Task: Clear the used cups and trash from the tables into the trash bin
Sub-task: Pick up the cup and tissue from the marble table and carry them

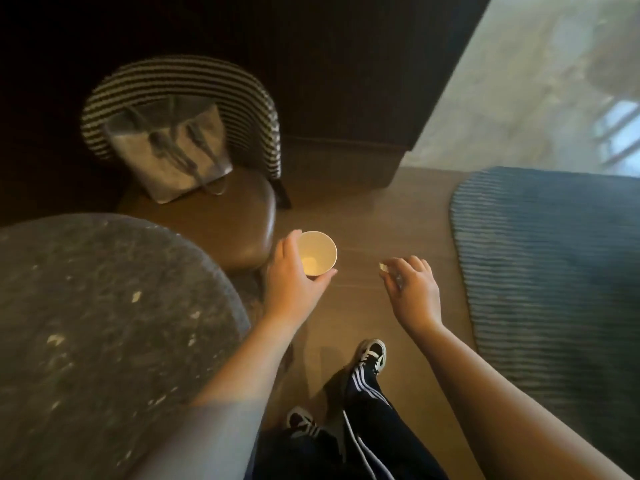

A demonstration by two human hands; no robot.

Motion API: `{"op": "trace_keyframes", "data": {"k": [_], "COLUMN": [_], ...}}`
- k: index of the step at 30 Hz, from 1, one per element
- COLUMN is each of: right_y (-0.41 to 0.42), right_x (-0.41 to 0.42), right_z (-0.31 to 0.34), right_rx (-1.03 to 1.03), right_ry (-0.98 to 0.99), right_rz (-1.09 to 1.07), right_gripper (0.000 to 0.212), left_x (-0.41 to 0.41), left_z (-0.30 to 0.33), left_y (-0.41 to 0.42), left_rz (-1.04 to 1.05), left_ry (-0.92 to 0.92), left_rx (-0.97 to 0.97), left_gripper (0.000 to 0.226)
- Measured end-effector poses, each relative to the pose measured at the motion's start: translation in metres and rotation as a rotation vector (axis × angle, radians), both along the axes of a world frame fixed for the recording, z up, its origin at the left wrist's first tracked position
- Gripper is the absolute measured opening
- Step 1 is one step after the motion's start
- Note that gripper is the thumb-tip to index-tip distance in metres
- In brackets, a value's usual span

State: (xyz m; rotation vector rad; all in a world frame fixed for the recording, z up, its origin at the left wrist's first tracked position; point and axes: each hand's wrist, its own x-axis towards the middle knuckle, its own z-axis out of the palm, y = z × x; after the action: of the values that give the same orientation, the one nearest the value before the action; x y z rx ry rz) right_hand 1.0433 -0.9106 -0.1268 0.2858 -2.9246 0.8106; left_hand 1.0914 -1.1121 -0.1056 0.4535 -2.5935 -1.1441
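A tan, wood-toned floor [381, 209] is stretching under the scene, running up to a dark wall at the top and a pale wall on the right. A round table with a dark grey speckled stone top [104, 323] is filling the lower left, with a few pale scraps lying on it. Beyond it a chair with a brown padded seat and a black-and-white striped curved back [180, 81] is carrying a silvery grey tote bag with dark handles [169, 150]. A blue ribbed surface with a rounded corner [554, 271] is lying on the right.

The left hand [291, 282] is holding a small white paper cup [317, 252] out over the floor, just off the table's edge. Its fingers [289, 242] are curling around the cup's far side while the thumb is pressing along the near side, so the cup's open mouth is sitting between them, facing up. Something pale is lying at the bottom inside the cup.

The right hand [412, 289] is hovering apart from the cup, palm down, its fingers loosely bent. A small pale scrap of trash [383, 267] is being pinched at the fingertips, on the side nearest the cup.

Below, dark trousers with white stripes [367, 410] and black-and-white sneakers [374, 353] are showing.
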Motion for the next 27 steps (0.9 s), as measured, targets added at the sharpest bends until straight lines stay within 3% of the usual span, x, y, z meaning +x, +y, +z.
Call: {"op": "trace_keyframes", "data": {"k": [13, 27], "right_y": [0.180, 0.375], "right_x": [-0.027, -0.189], "right_z": [0.013, 0.020], "right_rx": [0.051, -0.013], "right_ry": [0.016, 0.026], "right_rz": [-0.501, -0.650], "right_gripper": [0.021, 0.019], "left_x": [-0.126, -0.330], "left_z": [-0.003, 0.014], "left_y": [0.169, 0.373], "left_rz": [-0.476, -0.724], "left_ry": [-0.028, -0.025], "left_rx": [0.009, -0.052], "left_gripper": [0.085, 0.086]}}
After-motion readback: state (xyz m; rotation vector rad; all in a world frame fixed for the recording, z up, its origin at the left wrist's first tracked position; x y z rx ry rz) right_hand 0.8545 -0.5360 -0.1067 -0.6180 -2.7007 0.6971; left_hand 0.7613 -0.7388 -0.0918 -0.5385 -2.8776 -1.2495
